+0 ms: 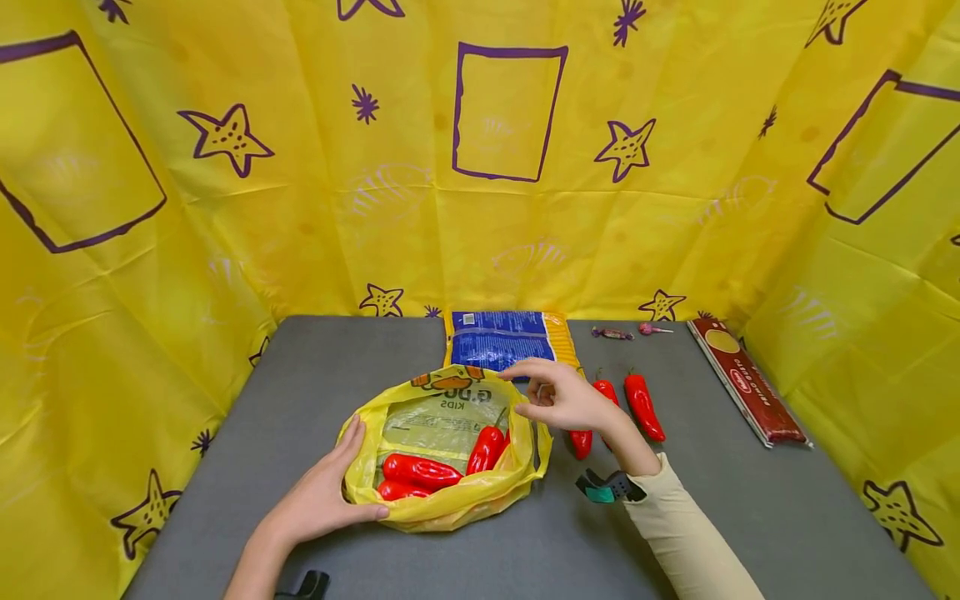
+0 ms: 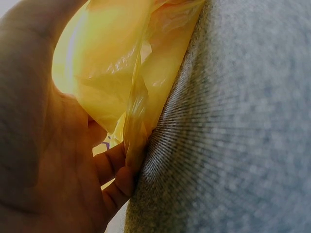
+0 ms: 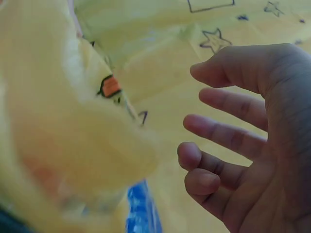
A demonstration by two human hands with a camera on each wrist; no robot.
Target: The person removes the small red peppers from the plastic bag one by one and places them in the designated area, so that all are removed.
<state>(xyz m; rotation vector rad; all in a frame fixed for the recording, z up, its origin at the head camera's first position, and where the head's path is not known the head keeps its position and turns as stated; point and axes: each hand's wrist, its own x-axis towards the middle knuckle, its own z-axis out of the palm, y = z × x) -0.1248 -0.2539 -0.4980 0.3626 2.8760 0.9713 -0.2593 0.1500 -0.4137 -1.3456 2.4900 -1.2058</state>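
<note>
A yellow plastic bag (image 1: 450, 512) lies on the table with its mouth spread wide toward me. Several red peppers (image 1: 422, 472) show inside it. At the bag's left side my left hand (image 1: 322, 492) grips the rim, its thumb along the front edge; the left wrist view has those fingers (image 2: 114, 165) curled against the yellow plastic. My right hand (image 1: 564, 398) hovers at the bag's right rim with loosely bent fingers and nothing between them. In the right wrist view, this hand (image 3: 243, 131) appears apart from the bag. Beyond it lie three more red peppers (image 1: 643, 407).
Behind the bag lies a blue and yellow packet (image 1: 498, 337). Toward the back right are a wrapped candy (image 1: 612, 334) and a lollipop (image 1: 651, 329). A long dark red packet (image 1: 750, 383) lies along the right edge. Yellow patterned cloth (image 1: 420, 208) encloses the grey table (image 1: 300, 400).
</note>
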